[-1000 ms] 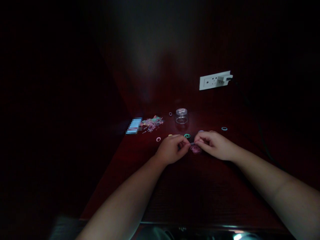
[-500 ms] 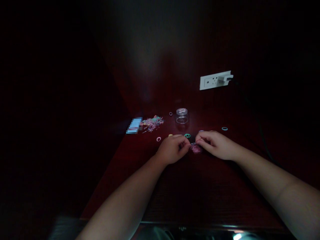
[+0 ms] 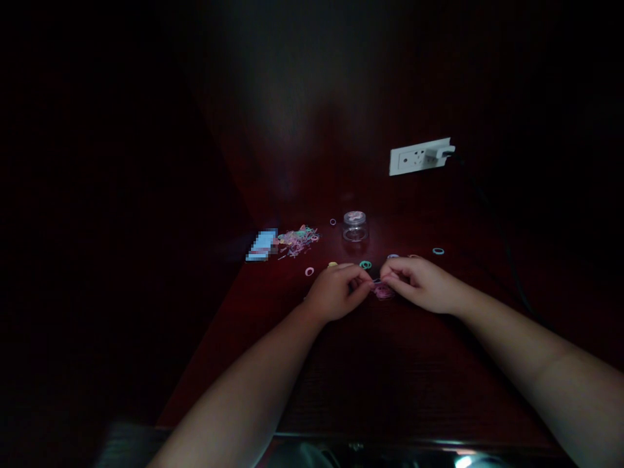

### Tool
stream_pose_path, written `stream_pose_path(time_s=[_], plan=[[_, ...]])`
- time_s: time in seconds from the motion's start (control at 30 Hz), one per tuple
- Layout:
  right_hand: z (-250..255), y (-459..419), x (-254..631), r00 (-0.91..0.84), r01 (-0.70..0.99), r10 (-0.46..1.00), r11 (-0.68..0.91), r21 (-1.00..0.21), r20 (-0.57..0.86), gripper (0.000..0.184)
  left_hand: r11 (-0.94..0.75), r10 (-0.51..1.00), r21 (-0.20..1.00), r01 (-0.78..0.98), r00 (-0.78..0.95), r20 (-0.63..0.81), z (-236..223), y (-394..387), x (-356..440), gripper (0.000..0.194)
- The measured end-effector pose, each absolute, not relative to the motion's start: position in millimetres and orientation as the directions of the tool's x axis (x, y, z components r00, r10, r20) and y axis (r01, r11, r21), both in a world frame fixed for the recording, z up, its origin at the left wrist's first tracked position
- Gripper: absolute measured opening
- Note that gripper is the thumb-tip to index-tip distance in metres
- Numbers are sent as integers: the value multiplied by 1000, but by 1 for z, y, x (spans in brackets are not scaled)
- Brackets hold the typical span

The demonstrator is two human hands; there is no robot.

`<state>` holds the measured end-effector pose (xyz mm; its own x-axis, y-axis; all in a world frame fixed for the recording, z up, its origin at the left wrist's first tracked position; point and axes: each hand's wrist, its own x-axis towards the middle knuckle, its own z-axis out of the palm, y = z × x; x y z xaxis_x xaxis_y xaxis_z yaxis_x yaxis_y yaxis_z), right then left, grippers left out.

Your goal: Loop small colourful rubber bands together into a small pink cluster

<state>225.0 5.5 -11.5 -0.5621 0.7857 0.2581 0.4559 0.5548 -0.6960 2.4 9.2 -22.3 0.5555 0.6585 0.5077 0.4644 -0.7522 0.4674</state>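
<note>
My left hand and my right hand meet over a dark red wooden desk, both with fingers pinched together. Between the fingertips a small thin band is stretched. Just below it on the desk lies a small pink bunch of bands. A green ring-shaped band sits just beyond my hands. The scene is very dim.
A pile of coloured rubber bands lies at the back left beside a blurred blue item. A small clear jar stands behind my hands. Loose rings dot the desk. A white wall socket with plug and a dark cable at right.
Both hands have stayed nearly in place; the fingertips have drawn slightly closer together around the band.
</note>
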Motion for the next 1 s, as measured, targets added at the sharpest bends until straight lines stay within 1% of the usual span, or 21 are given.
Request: stream_pose_path(time_s=[0.1, 0.23, 0.43, 0.6, 0.67, 0.73, 0.77, 0.9, 1.0], plan=[[-12, 5, 224, -560, 442, 791, 538, -718, 248, 25, -752, 659, 463, 469, 554, 509, -22, 9, 2, 12], [-15, 7, 225, -571, 437, 782, 546, -715, 249, 23, -758, 652, 466, 456, 554, 518, -23, 9, 2, 12], [-14, 10, 230, -533, 497, 793, 576, -649, 295, 24, -759, 651, 453, 467, 560, 512, -23, 9, 2, 12], [-9, 15, 242, -494, 518, 812, 563, -644, 312, 24, -753, 659, 448, 483, 549, 515, -22, 9, 2, 14], [-5, 18, 252, -473, 552, 833, 535, -639, 288, 23, -754, 657, 451, 478, 550, 515, -22, 9, 1, 14], [-1, 22, 265, -433, 593, 869, 475, -650, 240, 23, -753, 658, 458, 472, 549, 516, -22, 9, 1, 14], [1, 24, 273, -407, 627, 885, 451, -635, 226, 22, -752, 659, 462, 470, 546, 518, -23, 10, 0, 14], [3, 33, 301, -298, 796, 939, 342, -499, 169, 16, -749, 662, 477, 459, 536, 524, -26, 11, -1, 12], [3, 34, 309, -259, 839, 962, 269, -473, 88, 15, -750, 661, 482, 453, 538, 524, -27, 12, -2, 12]])
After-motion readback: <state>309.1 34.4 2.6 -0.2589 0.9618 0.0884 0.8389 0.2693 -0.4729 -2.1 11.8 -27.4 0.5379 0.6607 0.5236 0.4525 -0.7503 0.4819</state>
